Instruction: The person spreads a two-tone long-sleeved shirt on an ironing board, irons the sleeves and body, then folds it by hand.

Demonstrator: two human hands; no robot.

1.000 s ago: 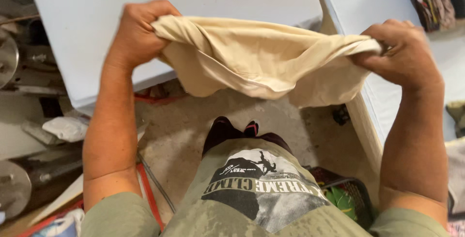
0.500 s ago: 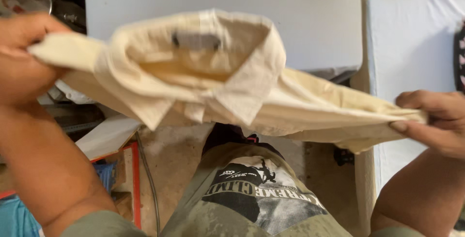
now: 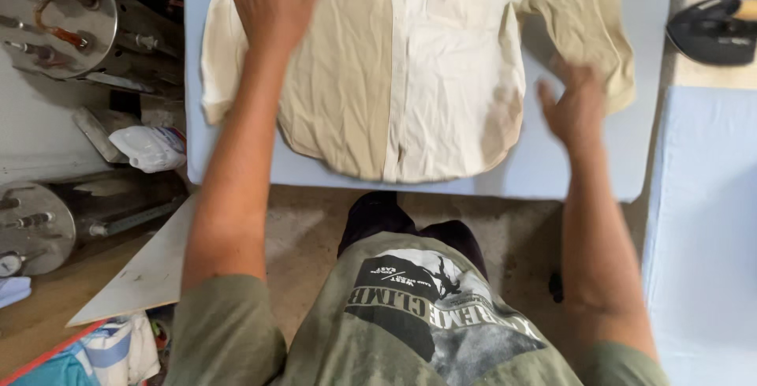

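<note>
Beige shirt (image 3: pixel 394 70) now lies flat, front up, on the pale blue ironing board (image 3: pixel 583 173); 0.5 s ago it was held up in the air, bunched betw. both fists. L hand (image 3: pixel 268 0) rests palm-down on the shirt's upper left w/ fingers spread, gripping nothing; R hand (image 3: pixel 574 106) is open too, fingers apart, at the shirt's right hem by the folded sleeve. Dark iron (image 3: pixel 710 31) sits off to the right, metal machine parts (image 3: pixel 55 15) to the left.

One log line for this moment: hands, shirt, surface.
left hand: flat on shirt | right hand: open, at shirt's hem edge | beige shirt: spread front-up | pale blue board: under shirt
</note>
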